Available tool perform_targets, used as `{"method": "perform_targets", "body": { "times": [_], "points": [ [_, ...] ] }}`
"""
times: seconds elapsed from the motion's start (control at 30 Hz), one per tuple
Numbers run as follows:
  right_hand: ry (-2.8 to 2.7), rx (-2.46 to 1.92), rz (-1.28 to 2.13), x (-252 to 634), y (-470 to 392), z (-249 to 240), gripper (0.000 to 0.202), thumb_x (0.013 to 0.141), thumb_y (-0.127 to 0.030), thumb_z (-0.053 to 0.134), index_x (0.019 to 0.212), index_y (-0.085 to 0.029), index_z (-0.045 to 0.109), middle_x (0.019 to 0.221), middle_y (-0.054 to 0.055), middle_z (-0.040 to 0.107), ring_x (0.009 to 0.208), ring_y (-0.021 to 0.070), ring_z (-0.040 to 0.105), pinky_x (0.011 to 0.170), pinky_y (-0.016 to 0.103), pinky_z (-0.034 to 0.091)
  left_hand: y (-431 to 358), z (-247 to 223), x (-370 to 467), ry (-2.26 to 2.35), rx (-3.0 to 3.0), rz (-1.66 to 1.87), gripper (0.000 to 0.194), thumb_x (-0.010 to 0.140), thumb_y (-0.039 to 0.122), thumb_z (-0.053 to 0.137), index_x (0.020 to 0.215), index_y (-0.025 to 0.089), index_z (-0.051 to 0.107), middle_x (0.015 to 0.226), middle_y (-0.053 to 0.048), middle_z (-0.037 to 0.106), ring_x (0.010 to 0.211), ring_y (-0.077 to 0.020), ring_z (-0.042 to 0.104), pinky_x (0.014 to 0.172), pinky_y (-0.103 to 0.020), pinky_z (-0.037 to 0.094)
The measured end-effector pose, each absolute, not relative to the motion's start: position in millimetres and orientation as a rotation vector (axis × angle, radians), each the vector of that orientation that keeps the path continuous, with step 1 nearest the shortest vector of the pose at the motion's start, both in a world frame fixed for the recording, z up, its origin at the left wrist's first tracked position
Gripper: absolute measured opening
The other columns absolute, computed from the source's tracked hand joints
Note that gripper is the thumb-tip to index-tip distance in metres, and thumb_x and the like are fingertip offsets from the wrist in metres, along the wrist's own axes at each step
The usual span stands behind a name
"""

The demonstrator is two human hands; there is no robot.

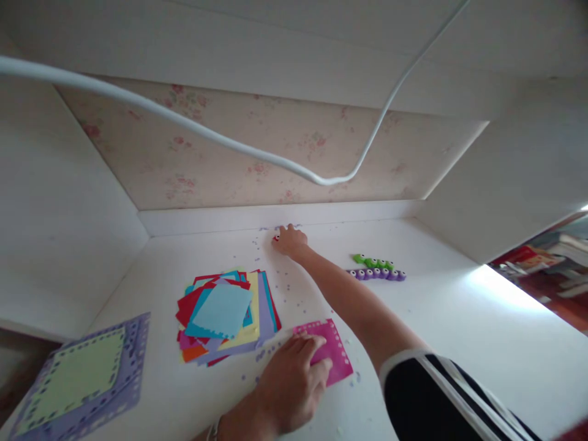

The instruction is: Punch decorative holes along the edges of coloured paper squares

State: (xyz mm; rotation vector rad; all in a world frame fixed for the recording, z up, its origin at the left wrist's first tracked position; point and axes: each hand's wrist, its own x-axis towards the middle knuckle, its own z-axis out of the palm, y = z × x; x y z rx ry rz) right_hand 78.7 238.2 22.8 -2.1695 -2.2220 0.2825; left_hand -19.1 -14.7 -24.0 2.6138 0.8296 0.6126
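Note:
My left hand [294, 383] rests over the left part of a pink paper sheet [337, 352] with small holes along its edges. Its fingers lie on the sheet, the thumb apart from them. Stretched to the back of the white surface, my right hand [293, 240] has its fingers curled over a small red piece with a white eye [276, 237]. Most of that piece is hidden under the hand. Right of my right forearm lie a row of green pieces with eyes [374, 262] and a row of purple pieces with eyes [376, 274].
A pile of coloured papers [223, 309] lies left of centre. Purple sheets [138, 355] under a pale green sheet [76, 380] lie at the far left. Small purple paper bits [261, 354] are scattered about. A white cable [257, 153] hangs across the view, before the wallpapered wall.

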Motion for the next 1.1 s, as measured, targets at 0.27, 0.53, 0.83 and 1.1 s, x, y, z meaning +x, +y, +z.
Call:
{"method": "perform_targets", "body": {
  "times": [0.27,0.53,0.83,1.1],
  "points": [
    [-2.248,-2.136,0.189,141.1,223.9,43.6,0.054,0.095,-0.055,0.029,0.132,-0.024,0.053,0.134,0.012,0.057,0.120,0.0311,0.053,0.094,0.042,0.043,-15.9,-27.1,-20.2,0.810,2.628,0.611,0.025,0.087,0.018,0.055,0.110,0.023,0.061,0.127,-0.007,0.056,0.117,-0.0241,0.052,0.107,-0.045,0.041],
    [-2.169,-2.367,0.139,277.1,183.0,49.9,0.042,0.093,-0.034,0.036,0.111,-0.019,0.071,0.112,0.013,0.072,0.106,0.0281,0.064,0.086,0.034,0.046,-15.5,-29.1,-17.5,0.859,2.593,0.684,0.014,0.089,0.021,0.054,0.098,0.023,0.064,0.117,-0.004,0.060,0.111,-0.0210,0.053,0.115,-0.050,0.025],
    [-2.179,-2.356,0.257,317.1,157.1,36.3,0.036,0.090,-0.041,0.044,0.096,-0.026,0.076,0.105,0.007,0.074,0.104,0.0275,0.066,0.087,0.034,0.046,-16.1,-25.0,-16.4,0.900,2.594,0.633,0.016,0.090,0.020,0.053,0.101,0.023,0.064,0.116,-0.003,0.059,0.112,-0.0213,0.052,0.114,-0.050,0.026],
    [-1.883,-2.605,0.376,347.0,152.7,33.8,0.095,0.072,-0.084,0.044,0.138,-0.017,0.051,0.129,0.022,0.059,0.111,0.0368,0.061,0.089,0.047,0.047,-15.6,-22.5,-16.3,0.894,2.605,0.641,0.020,0.089,0.017,0.053,0.104,0.024,0.064,0.116,-0.004,0.060,0.112,-0.0217,0.052,0.112,-0.050,0.030]
  ]
}}
